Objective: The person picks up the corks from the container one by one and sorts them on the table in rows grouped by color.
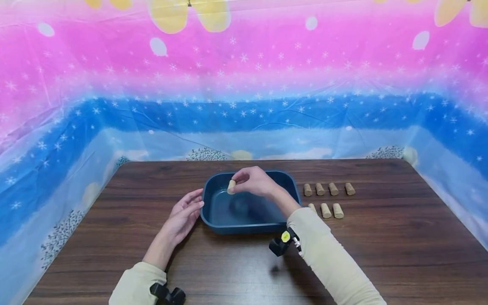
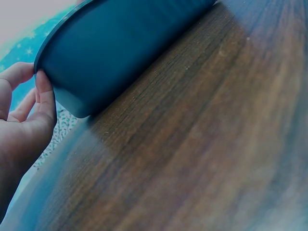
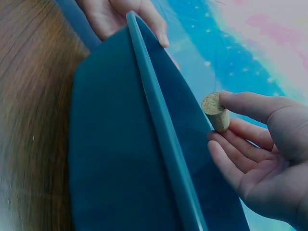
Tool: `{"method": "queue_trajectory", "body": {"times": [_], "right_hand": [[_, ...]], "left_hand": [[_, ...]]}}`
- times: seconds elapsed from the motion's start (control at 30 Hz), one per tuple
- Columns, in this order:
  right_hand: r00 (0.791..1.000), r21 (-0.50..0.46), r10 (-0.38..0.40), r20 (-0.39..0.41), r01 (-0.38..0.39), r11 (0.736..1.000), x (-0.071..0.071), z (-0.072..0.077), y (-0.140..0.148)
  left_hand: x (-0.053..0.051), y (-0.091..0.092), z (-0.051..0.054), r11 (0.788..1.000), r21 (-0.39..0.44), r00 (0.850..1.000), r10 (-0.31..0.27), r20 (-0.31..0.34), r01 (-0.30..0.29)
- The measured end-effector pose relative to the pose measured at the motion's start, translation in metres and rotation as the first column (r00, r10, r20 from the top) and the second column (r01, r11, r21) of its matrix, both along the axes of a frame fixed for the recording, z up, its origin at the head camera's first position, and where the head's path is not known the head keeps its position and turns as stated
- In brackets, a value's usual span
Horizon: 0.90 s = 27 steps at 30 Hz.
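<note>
A dark blue rectangular basin stands on the table. At its left end, my left hand holds the rim, with thumb and forefinger at the edge in the left wrist view. My right hand is above the basin's inside, pinching a cork between thumb and fingers. The right wrist view shows the held cork with its flat end toward the camera. To the right of the basin stand several more corks in a back row and a front row. My right forearm partly covers the front row.
The brown wooden table carries everything. A pink and blue patterned cloth hangs round its back and sides. Black wrist camera mounts sit on both sleeves.
</note>
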State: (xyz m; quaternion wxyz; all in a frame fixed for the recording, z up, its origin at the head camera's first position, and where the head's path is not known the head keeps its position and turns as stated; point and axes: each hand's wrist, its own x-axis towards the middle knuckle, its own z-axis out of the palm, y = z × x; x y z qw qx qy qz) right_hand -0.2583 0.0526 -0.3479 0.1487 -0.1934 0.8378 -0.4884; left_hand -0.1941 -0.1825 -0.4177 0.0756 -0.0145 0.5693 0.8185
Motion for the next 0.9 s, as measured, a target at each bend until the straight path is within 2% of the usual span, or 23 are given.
{"method": "queue_trajectory", "body": {"times": [0.23, 0.9], "right_hand": [[0.999, -0.002, 0.035, -0.009, -0.035, 0.999, 0.002, 0.004, 0.019], [0.997, 0.061, -0.009, -0.073, 0.014, 0.998, 0.008, 0.012, 0.072]], "left_hand": [[0.0, -0.001, 0.0, 1.0, 0.005, 1.0, -0.001, -0.001, 0.001], [0.0, -0.001, 0.001, 1.0, -0.008, 1.0, -0.009, 0.007, 0.01]]}}
